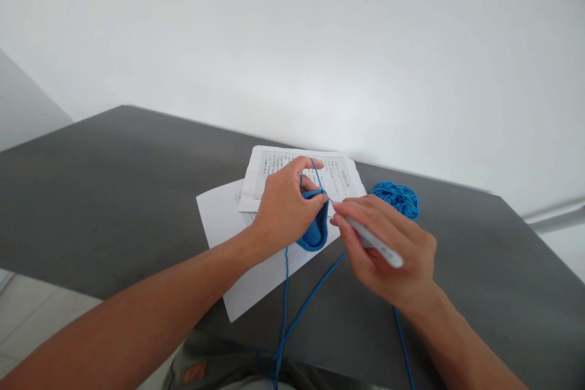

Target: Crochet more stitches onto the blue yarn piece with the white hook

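A blue crocheted piece (314, 234), curved like a small cup, is pinched at its upper edge by my left hand (289, 198). Blue yarn runs up over my left index finger, which is raised. My right hand (393, 244) holds a crochet hook (375, 242) with a pale, thick handle, gripped like a pen. The hook's thin metal tip meets the top edge of the blue piece, close to my left thumb. Whether a loop sits on the tip is too small to tell.
Behind my right hand lies a loose ball of blue yarn (397, 198). Under my hands, a printed sheet (258, 180) overlaps a white sheet (233, 280) on the dark grey table (137, 195). Yarn strands (311, 297) trail over the front edge to my lap. A white wall (292, 42) stands behind.
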A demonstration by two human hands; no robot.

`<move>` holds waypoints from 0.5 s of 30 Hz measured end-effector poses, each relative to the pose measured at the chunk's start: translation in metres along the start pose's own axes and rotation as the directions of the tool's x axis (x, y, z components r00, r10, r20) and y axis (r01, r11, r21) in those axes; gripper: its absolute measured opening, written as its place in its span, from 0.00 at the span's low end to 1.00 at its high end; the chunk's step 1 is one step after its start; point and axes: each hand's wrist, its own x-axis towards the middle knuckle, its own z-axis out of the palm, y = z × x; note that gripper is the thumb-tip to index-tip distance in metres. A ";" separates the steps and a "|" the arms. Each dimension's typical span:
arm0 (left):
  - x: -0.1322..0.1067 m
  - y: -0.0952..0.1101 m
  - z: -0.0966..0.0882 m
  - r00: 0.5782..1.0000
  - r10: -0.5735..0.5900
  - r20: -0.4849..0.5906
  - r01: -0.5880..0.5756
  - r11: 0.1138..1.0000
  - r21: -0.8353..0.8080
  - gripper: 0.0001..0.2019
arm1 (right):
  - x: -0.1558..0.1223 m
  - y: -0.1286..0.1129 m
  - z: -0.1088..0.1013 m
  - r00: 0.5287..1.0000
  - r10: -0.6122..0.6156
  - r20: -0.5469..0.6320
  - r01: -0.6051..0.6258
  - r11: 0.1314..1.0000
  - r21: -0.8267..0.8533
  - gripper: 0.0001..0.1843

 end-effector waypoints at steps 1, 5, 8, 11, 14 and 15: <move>0.000 0.001 -0.001 1.000 0.000 -0.003 0.000 1.000 -0.003 0.20 | -0.001 0.000 0.002 0.979 0.194 -0.068 -0.186 0.977 0.107 0.09; 0.000 0.001 -0.001 1.000 0.008 0.013 -0.009 1.000 0.020 0.19 | -0.003 0.002 0.006 0.861 0.497 -0.109 -0.444 0.838 0.318 0.03; 0.001 0.000 0.000 1.000 -0.011 0.001 0.011 1.000 0.026 0.20 | -0.004 0.006 0.004 0.990 0.119 -0.070 -0.108 0.984 0.141 0.14; 0.003 -0.001 0.001 0.999 -0.037 -0.037 0.037 0.999 -0.015 0.20 | -0.005 0.010 0.004 0.982 -0.186 0.021 0.187 0.980 -0.065 0.19; 0.004 -0.001 0.001 0.998 -0.049 -0.046 0.047 0.998 -0.039 0.20 | -0.006 0.011 0.005 0.963 -0.260 0.073 0.269 0.949 -0.162 0.18; 0.004 -0.001 0.001 0.998 -0.050 -0.042 0.048 0.998 -0.043 0.19 | -0.005 0.011 0.005 0.958 -0.276 0.076 0.285 0.941 -0.180 0.18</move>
